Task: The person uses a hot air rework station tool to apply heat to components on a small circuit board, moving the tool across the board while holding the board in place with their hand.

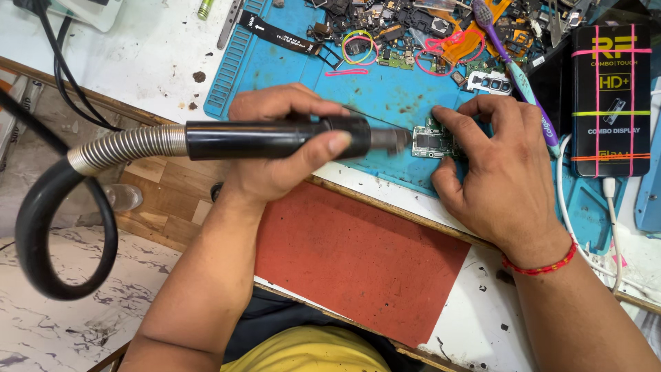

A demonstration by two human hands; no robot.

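A black hot-air handle is gripped in the left hand, fingers wrapped around it, its nozzle aimed at a small circuit board near the blue mat's front edge. The board is pinned by the right hand's spread fingertips. Loose parts are heaped along the mat's far edge, beside a black box.

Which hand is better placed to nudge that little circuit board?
Right. The right hand already rests on the small green circuit board, while the left hand holds the black hot-air wand.
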